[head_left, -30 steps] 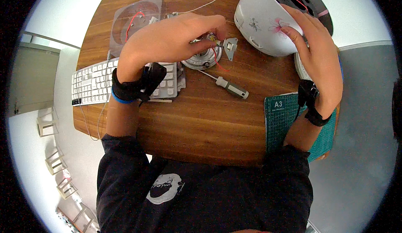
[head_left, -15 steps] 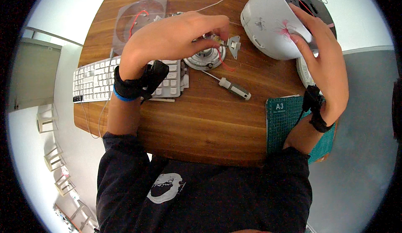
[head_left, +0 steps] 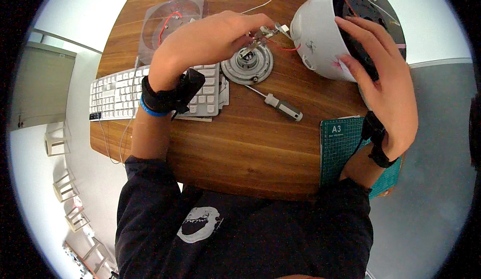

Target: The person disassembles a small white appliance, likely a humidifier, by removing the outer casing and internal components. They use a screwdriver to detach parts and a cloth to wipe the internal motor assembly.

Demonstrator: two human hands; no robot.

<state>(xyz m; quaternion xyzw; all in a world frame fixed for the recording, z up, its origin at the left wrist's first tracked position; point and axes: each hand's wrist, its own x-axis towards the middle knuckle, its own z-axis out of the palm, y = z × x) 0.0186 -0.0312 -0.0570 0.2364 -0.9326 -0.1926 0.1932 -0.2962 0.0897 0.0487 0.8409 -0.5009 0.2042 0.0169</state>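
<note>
My left hand (head_left: 205,36) is closed, pinching a small metal bracket assembly (head_left: 260,41) with a red wire running from it toward the right. Below that bracket, a round silvery metal plate (head_left: 250,71) with a raised centre lies on the table. My right hand (head_left: 381,73) grips the rim of a white appliance housing (head_left: 318,38), thumb on its outer wall and fingers over the open edge. The housing is tilted, showing its dark inside (head_left: 373,28) with wires. A screwdriver (head_left: 283,107) with a grey and white handle lies between my hands, untouched.
A white keyboard (head_left: 112,96) lies under my left forearm. Behind it sits a clear plastic tray (head_left: 150,28) with a red wire on it. At the right, a green cutting mat (head_left: 340,138) lies partly beneath my right forearm on the wooden table (head_left: 240,149).
The housing has turned so more of its inside shows, and my right fingers now reach over its rim. My left hand has shifted slightly, turning the bracket away from the round plate's right side.
</note>
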